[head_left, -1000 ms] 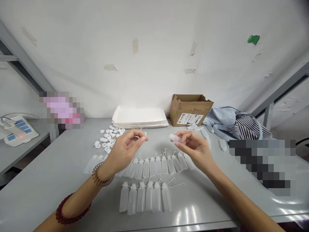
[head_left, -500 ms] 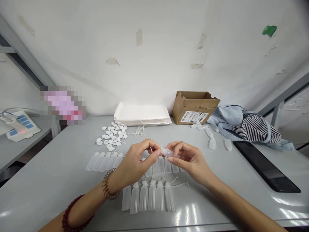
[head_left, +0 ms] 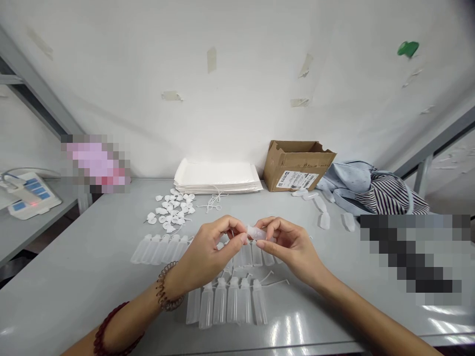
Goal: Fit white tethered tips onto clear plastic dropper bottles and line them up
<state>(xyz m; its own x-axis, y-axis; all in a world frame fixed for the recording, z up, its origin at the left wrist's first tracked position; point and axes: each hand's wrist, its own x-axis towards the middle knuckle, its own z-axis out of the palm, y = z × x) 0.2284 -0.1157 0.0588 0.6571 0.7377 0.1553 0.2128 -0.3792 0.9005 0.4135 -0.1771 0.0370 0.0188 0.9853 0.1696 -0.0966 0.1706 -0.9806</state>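
Between my hands a small translucent plastic bottle [head_left: 257,233] lies nearly level above the table, its neck pointing left. My right hand [head_left: 291,242] is closed round the bottle's body with thumb and fingers. At the neck end, my left hand [head_left: 218,242] pinches with thumb and forefinger; whether a cap is between them is hard to make out. Below, a front row of similar bottles [head_left: 233,301] lies with white tethers near their necks. More bottles [head_left: 257,254] lie partly hidden under my hands, and another group [head_left: 158,249] is to the left.
White caps [head_left: 172,210] are scattered at the left, near loose white strings [head_left: 213,201]. Behind stand a stack of white envelopes [head_left: 218,175] and an open cardboard box [head_left: 299,165]. Loose bottles [head_left: 324,220] and a blue cloth bag [head_left: 347,180] are at right.
The bottle's neck shows a little more clearly beside my left fingertips, which have shifted slightly. Both hands keep their grip. The whole view has moved very slightly.
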